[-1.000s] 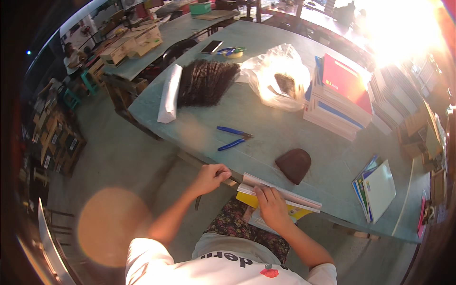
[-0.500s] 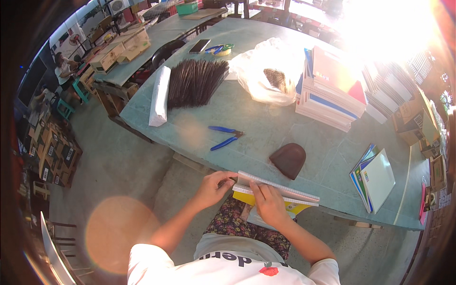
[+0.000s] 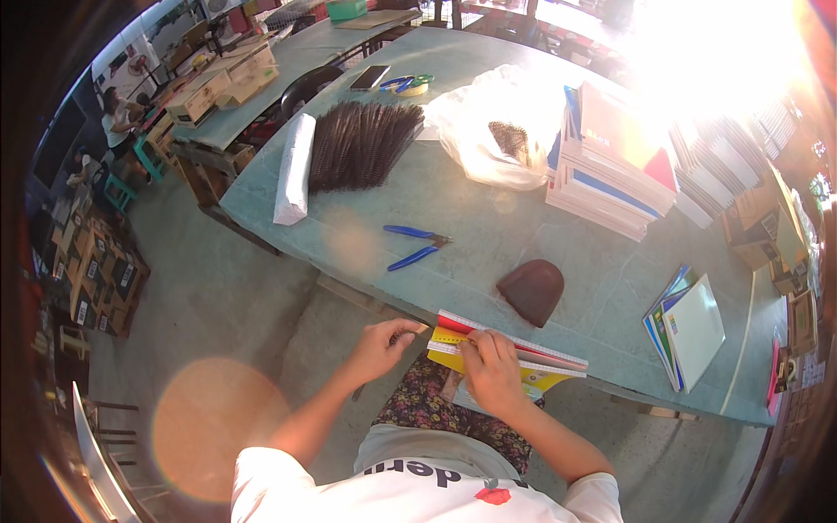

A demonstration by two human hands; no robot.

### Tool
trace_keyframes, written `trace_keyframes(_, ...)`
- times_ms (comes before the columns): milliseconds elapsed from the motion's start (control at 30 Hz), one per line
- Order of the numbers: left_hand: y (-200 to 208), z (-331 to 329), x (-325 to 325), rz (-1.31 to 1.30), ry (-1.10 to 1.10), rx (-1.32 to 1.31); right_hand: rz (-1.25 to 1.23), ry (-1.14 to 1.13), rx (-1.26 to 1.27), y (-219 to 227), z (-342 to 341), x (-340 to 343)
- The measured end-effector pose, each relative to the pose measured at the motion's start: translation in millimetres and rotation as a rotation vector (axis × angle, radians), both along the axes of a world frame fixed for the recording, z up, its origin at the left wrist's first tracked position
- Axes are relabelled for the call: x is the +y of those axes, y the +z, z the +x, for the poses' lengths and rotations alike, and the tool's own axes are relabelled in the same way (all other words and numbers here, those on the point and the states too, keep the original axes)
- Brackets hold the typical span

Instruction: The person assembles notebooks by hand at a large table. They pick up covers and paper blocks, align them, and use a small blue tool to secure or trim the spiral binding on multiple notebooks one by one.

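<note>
At the near table edge, my right hand is closed on a notebook with yellow and red covers, fingers on top of its pages. The notebook stands partly spread along its long edge. My left hand is just off its left end, thumb and finger pinched on a thin dark strip, part of which shows below the wrist. Most of the strip is hidden by the hand. Beyond the notebook lies a dark brown rounded block. Blue-handled cutters lie splayed on the table.
A bundle of dark comb-like binding wires lies beside a white wrapped bar. Behind are a phone, a tape roll and a plastic bag with wire pieces. Notebook stacks and loose notebooks occupy the right.
My left hand has drawn slightly left and down from the notebook's end. Red and yellow cover faces now show there, where pale pages showed before. My right hand stays on the notebook.
</note>
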State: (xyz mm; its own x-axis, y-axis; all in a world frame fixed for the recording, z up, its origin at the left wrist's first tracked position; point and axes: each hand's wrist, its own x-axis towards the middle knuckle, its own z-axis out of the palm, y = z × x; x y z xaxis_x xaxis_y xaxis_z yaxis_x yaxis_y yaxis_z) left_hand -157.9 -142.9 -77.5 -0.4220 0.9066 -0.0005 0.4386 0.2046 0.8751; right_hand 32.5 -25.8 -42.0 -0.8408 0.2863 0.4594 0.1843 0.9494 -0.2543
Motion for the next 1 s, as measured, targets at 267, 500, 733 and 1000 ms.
trace_keyframes(267,-10.5,52.1,-0.4,-0.171,-0.048,-0.182,-0.199,-0.133,-0.348,-10.8,-37.4,1.0)
trace_keyframes(500,-1.8,11.6,2.6,-0.117,-0.07,-0.272,-0.33,-0.165,-0.463,5.9,-48.3,19.0)
trace_keyframes(733,23.3,21.8,10.9,-0.016,0.026,-0.119,-1.065,0.038,-0.143,-14.9,-42.2,52.3)
trace_keyframes(1000,-5.6,15.0,12.1,0.113,-0.024,0.05,-0.757,-0.144,-0.192,-6.2,-48.3,33.8)
